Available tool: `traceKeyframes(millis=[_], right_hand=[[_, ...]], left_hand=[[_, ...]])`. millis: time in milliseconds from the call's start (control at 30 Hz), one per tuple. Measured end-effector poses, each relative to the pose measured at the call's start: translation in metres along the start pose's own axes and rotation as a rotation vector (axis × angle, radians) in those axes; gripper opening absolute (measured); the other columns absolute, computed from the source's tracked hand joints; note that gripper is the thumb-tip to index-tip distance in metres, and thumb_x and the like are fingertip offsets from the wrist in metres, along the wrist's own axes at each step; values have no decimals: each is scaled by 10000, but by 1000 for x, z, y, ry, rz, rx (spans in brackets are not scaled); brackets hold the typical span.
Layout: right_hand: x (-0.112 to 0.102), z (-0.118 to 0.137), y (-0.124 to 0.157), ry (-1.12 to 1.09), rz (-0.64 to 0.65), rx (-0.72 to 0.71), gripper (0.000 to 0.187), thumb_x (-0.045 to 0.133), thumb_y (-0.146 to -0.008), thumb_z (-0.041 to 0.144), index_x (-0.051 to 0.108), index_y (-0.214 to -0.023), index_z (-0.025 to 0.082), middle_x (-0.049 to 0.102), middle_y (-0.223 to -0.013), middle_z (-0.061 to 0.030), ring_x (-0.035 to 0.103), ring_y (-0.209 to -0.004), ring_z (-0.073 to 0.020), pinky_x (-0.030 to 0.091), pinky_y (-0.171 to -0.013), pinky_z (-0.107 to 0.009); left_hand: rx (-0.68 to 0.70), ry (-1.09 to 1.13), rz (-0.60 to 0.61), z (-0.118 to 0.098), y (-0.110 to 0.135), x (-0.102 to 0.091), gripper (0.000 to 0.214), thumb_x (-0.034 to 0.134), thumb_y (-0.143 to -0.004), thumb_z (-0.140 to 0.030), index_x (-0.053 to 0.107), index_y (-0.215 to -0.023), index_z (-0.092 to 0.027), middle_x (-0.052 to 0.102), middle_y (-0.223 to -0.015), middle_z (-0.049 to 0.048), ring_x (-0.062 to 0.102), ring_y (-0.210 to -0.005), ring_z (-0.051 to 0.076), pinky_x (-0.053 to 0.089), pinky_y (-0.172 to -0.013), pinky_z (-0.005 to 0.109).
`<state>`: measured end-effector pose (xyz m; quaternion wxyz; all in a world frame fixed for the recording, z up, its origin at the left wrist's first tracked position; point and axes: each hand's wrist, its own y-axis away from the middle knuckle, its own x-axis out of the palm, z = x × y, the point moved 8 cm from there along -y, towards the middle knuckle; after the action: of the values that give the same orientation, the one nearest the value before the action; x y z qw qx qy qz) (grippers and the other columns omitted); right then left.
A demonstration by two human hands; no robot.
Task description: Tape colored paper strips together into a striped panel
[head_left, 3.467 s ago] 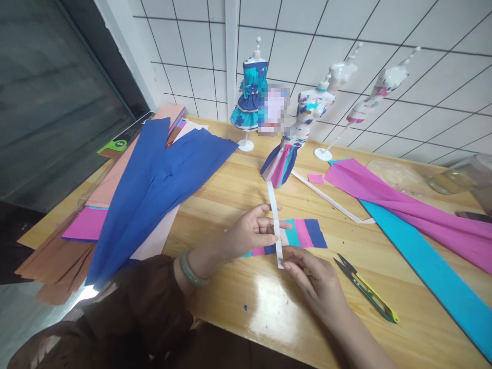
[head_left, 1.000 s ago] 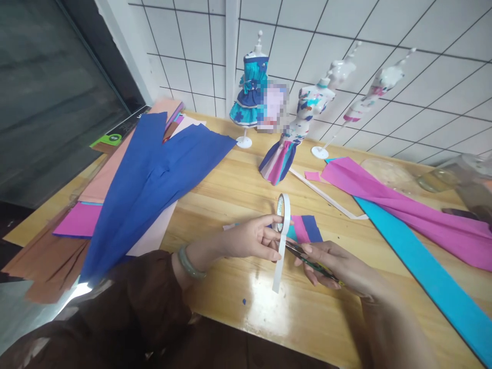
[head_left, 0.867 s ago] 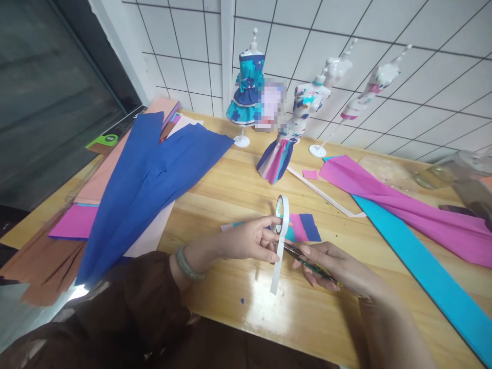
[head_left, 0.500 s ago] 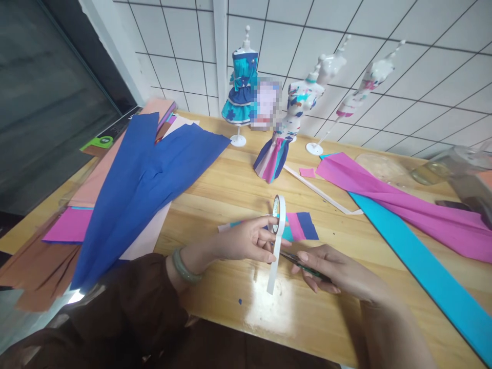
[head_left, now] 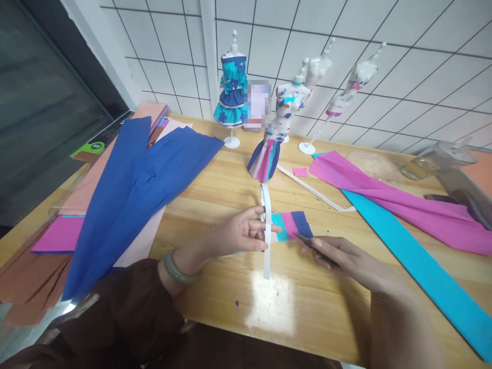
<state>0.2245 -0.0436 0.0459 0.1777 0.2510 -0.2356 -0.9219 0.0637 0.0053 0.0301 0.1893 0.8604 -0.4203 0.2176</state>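
Note:
My left hand (head_left: 240, 233) pinches a white tape roll (head_left: 264, 201) held on edge above the wooden table (head_left: 307, 307), and a loose white strip of tape (head_left: 266, 256) hangs down from it. My right hand (head_left: 346, 256) is closed on small thread snips (head_left: 307, 241), their blades a little to the right of the strip. Behind both hands lies a striped paper piece (head_left: 292, 225) in pink, teal and blue.
Large blue paper sheets (head_left: 134, 184) and pink and brown sheets cover the left of the table. Magenta paper (head_left: 403, 205) and a teal paper band (head_left: 415, 271) run along the right. Three small dress-form mannequins (head_left: 269, 128) stand at the back by the tiled wall.
Since the earliest frame my right hand has picked up the snips and my left has lifted the tape roll. In the last half second the snips have drawn away to the right of the strip.

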Motion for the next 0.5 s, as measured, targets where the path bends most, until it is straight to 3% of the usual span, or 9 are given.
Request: traceKeyframes(millis=[133,333,500], right_hand=[[19,4,-4,-76,106,-28,471,390,-843,560,625,-891,155,398,-595,29,358,-559,-99,322,-524,-242],[36,12,-10,-112,168,-110,453,408,-845,540,625,-959,160,458,-645,12,390,-572,-101,364,-555,-249],[42,12,-12,-119,162,-115,451,410,-844,537,618,-981,160,510,-696,-6,412,-588,-103,389,-563,-252]], left_hand=[[66,-62,-72,-7,-2,-10,673,712,-645,-128,366,-1216,-209,598,-1117,156,575,-703,102,417,-657,251],[202,-241,-306,-24,-4,-32,562,663,-669,-98,408,-1164,-179,571,-1152,154,580,-695,80,440,-742,260],[192,-261,-296,-21,-7,-37,576,654,-668,-99,400,-1181,-167,573,-1153,159,586,-693,83,441,-704,246]])
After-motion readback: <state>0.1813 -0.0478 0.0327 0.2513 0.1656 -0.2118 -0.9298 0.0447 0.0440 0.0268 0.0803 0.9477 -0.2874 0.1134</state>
